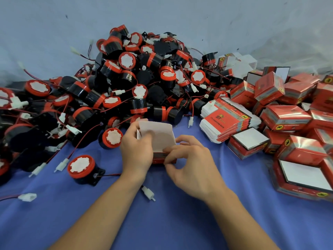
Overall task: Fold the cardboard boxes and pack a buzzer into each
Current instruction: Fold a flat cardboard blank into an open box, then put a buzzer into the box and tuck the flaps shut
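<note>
Far left to centre: a heap of buzzers (126, 78), black bodies with red caps and white centres, is lying against the pale backdrop, with red and black leads and white plugs trailing out of it. A single buzzer (81, 167) is sitting apart from the heap on the blue cloth (162, 222), cap tilted up, just left of the person's left forearm. A loose white connector (148, 193) is lying on the cloth between the two forearms.

Centre: the left hand (137, 150) is gripping the left side of an open box (158, 138), its fingers curled round the wall and one fingertip reaching over the rim into the white interior. The fingertips are blurred, so which flap they are touching cannot be told. The box is standing on the cloth just in front of the heap, with its rear flap raised and its red front face low between the hands.

Centre right: the right hand (191, 165) is pinching the box's front right edge between thumb and forefinger; the remaining fingers are arching loosely, slightly apart, touching nothing.

Right: a stack of flat cartons (228, 120) is lying fanned beside the heap. Beyond it, folded boxes (288, 114) are piling up in red and silver, several showing white faces.
</note>
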